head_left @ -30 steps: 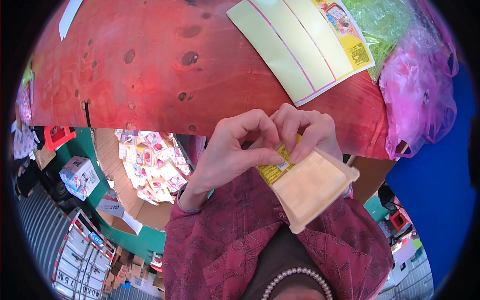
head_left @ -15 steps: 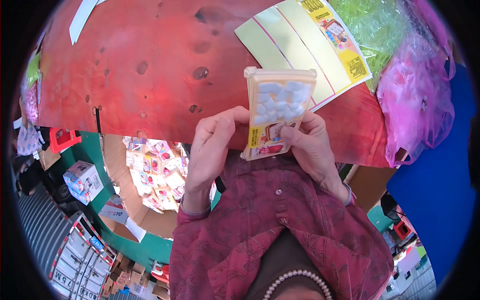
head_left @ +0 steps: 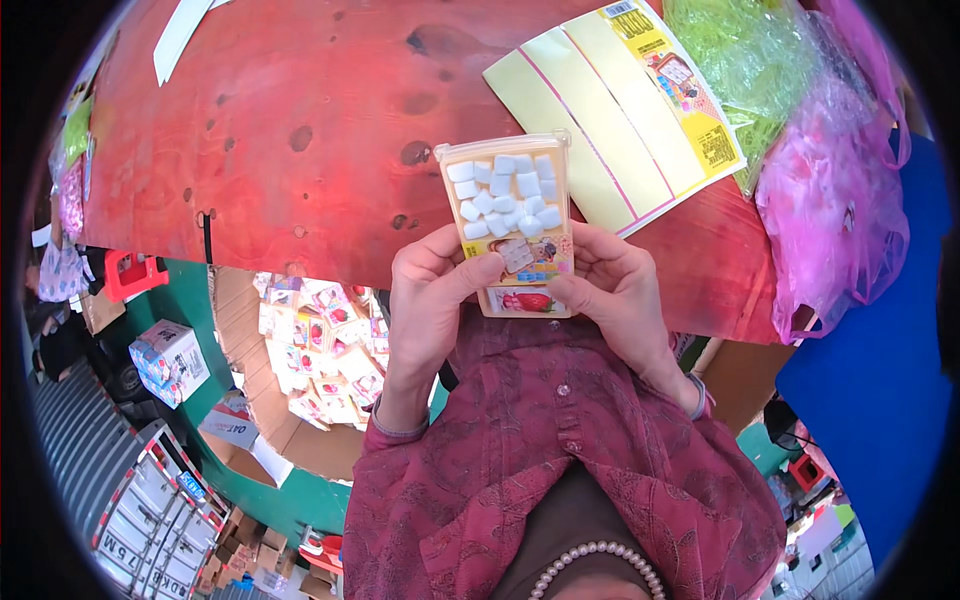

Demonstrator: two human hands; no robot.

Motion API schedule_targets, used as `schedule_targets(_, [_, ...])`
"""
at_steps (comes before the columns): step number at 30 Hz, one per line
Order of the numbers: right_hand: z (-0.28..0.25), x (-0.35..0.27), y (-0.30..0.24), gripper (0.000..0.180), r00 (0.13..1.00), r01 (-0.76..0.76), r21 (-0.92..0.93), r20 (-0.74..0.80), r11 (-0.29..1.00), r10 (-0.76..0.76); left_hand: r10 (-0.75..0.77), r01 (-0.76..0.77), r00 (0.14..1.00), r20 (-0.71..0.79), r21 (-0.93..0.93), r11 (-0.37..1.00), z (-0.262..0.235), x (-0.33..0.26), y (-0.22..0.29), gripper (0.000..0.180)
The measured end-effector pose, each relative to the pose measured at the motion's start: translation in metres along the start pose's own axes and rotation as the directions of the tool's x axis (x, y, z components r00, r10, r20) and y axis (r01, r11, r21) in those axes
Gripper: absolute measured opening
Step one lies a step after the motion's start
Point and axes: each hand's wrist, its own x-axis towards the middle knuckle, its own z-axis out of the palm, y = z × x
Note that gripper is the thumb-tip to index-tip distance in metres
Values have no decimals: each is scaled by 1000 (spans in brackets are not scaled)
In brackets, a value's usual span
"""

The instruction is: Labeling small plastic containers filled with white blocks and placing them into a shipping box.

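Note:
Both my hands hold a flat clear plastic box (head_left: 505, 190) in front of my chest, above the table's near edge. White marshmallow-like pieces show through its upper part. Across its lower part lies a yellow picture label (head_left: 518, 256); below that, a panel with a strawberry picture (head_left: 524, 301) shows. My left hand (head_left: 428, 285) is closed on the left side, its thumb on the label's left end. My right hand (head_left: 622, 292) grips the right lower edge, thumb in front. The fingers behind the box are partly hidden. Beyond it lies a pale yellow label sheet (head_left: 590, 120) with one printed strip.
A red wooden table (head_left: 330, 190) spreads ahead. At its right are pink plastic bags (head_left: 825, 200) and a green translucent bag (head_left: 745, 60). Below the table, a cardboard box (head_left: 240, 330) holds several similar packs (head_left: 325, 360). A white strip (head_left: 180, 40) lies far left.
The plastic box has shifted left and turned to face me more squarely. My left thumb, earlier off the front, now lies on the label.

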Motion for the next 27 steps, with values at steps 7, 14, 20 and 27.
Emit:
schedule_targets(7, [2,1,-3,51,999,-37,-94,15,995,38,23,-24,1000,-20,-64,998,-4,-6,-6,30])
schedule_targets(14, [13,-2,3,45,997,-67,-295,-66,953,50,55,-56,997,-59,-7,998,-20,-19,-17,27])
schedule_targets(20, [18,-7,9,33,997,-66,-438,-62,896,44,82,-83,995,-56,-25,996,-18,-36,-23,27])
schedule_targets(27, [22,-2,18,31,974,216,-719,208,661,-92,97,-145,953,-288,-149,978,-75,-82,-27,29])
